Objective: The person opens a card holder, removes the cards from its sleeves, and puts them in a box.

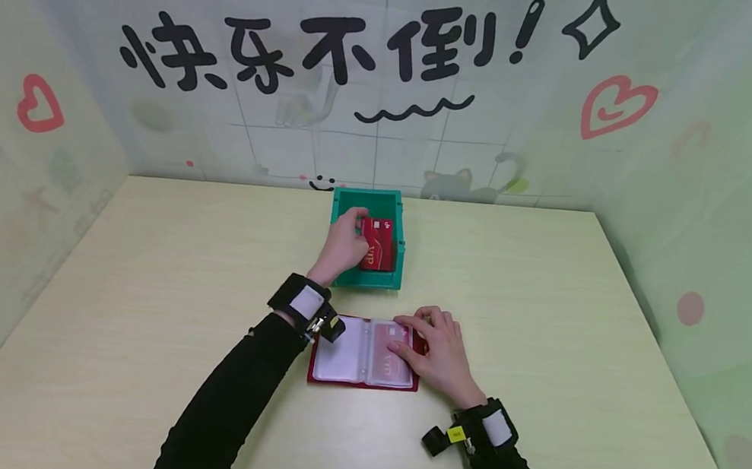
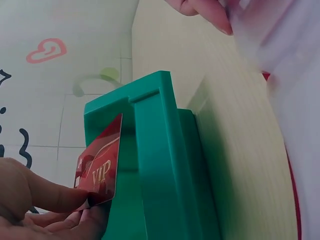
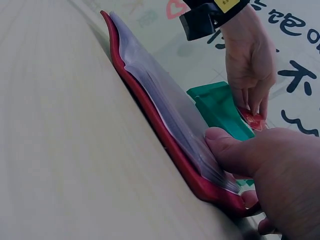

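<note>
My left hand is at the teal plastic bin and pinches a red card with gold "VIP" lettering between thumb and fingers. In the left wrist view the card stands tilted at the bin's opening. In front of the bin, a red-covered card holder lies spread on the table. Its right clear sleeve has a reddish card inside. At the holder's right side my right hand grips the edge, thumb on the clear pages and fingers around the cover, partly hidden.
The pale wooden table holds both bin and card holder. A printed cloth backdrop rises behind the table's back edge, with more cloth at both sides. A camera on a black strap sits at each wrist.
</note>
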`<move>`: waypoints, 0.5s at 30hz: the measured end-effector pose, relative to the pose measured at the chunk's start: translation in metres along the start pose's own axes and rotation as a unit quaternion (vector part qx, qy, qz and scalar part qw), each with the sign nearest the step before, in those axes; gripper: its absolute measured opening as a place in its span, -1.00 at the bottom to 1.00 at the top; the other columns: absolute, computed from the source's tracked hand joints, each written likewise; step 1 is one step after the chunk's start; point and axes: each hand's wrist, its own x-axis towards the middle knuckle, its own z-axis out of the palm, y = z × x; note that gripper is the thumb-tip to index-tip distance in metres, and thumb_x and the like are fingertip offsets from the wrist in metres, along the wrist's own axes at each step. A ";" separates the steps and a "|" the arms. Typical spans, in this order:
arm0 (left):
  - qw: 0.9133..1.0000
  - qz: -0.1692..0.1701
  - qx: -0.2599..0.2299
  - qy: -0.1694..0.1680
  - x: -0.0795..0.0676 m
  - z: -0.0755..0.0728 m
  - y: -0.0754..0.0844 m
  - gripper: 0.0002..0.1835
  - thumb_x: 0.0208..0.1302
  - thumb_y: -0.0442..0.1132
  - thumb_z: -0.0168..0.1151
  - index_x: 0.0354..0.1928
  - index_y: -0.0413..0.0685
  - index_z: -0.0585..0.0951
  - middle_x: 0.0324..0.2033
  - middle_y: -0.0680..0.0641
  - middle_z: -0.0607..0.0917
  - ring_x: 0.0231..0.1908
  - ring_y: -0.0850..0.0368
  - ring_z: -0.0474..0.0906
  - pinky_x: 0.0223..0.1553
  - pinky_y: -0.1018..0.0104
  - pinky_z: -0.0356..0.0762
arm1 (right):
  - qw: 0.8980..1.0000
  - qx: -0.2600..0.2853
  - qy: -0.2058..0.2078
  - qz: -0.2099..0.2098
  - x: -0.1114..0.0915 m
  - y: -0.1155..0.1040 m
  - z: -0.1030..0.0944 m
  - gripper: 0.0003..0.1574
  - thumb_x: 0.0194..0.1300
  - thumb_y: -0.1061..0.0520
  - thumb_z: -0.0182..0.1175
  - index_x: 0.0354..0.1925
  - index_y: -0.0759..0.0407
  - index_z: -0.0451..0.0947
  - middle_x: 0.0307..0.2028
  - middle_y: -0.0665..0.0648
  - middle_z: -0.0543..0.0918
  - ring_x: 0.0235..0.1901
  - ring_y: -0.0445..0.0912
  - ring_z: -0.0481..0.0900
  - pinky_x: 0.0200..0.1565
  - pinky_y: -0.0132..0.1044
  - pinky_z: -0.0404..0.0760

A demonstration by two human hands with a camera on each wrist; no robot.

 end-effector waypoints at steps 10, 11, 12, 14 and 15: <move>0.998 -0.037 0.045 -0.006 0.012 0.019 -0.008 -0.27 0.27 -0.52 0.17 0.47 -0.33 0.19 0.35 -0.35 0.43 0.29 -0.23 0.42 0.29 -0.05 0.51 | 1.000 -0.002 0.002 -0.003 0.000 0.002 0.000 -0.49 0.19 -0.16 0.42 0.07 -0.02 0.68 -0.03 0.13 0.51 0.05 0.03 0.36 0.12 0.01 0.34; 0.998 -0.037 0.054 -0.010 0.013 0.021 -0.009 -0.27 0.26 -0.52 0.18 0.47 -0.34 0.19 0.35 -0.36 0.42 0.30 -0.23 0.40 0.30 -0.06 0.50 | 1.000 0.000 0.002 -0.004 0.000 0.002 0.000 -0.49 0.18 -0.15 0.42 0.07 -0.02 0.68 -0.03 0.13 0.51 0.05 0.04 0.36 0.12 0.01 0.34; 0.997 -0.036 0.064 -0.012 0.013 0.023 -0.011 -0.27 0.26 -0.52 0.18 0.46 -0.35 0.19 0.35 -0.36 0.42 0.31 -0.23 0.40 0.32 -0.06 0.48 | 1.000 0.002 0.003 -0.004 0.000 0.001 0.000 -0.49 0.18 -0.15 0.42 0.07 -0.01 0.68 -0.03 0.13 0.51 0.05 0.04 0.36 0.11 0.01 0.34; 0.996 -0.032 0.087 -0.014 0.014 0.026 -0.012 -0.29 0.26 -0.51 0.18 0.45 -0.39 0.20 0.32 -0.38 0.44 0.31 -0.24 0.40 0.33 -0.05 0.47 | 1.000 0.008 0.003 -0.004 -0.001 0.000 -0.001 -0.48 0.17 -0.14 0.43 0.07 0.01 0.68 -0.03 0.15 0.51 0.05 0.06 0.36 0.12 0.02 0.33; 0.994 -0.030 0.100 -0.015 0.014 0.027 -0.013 -0.32 0.27 -0.50 0.19 0.42 -0.41 0.23 0.30 -0.39 0.45 0.30 -0.25 0.41 0.33 -0.05 0.47 | 1.000 0.009 0.004 -0.005 -0.001 0.000 -0.001 -0.48 0.17 -0.14 0.43 0.06 0.01 0.68 -0.03 0.15 0.51 0.04 0.06 0.36 0.12 0.02 0.33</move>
